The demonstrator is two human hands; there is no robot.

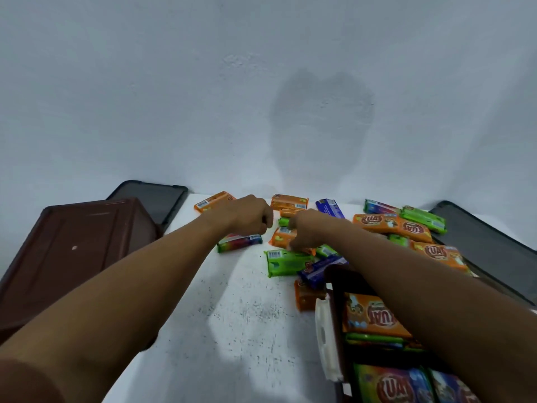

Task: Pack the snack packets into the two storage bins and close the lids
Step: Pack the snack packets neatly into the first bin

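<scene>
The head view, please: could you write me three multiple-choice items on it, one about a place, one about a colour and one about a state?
1. Where is the bin that already holds packets?
A. far left
B. lower right of the view
C. against the wall, centre

2. What colour is that bin's latch?
A. white
B. blue
C. green

3. How do the two dark lids lie?
A. both closed on bins
B. one on, one off
C. both off the bins

Answers:
1 B: the bin with orange, green and rainbow packets inside sits at the lower right.
2 A: the latch on its near wall is plainly white.
3 C: one lid lies behind the left bin, and the other lies at the far right beside the loose packets.
</scene>
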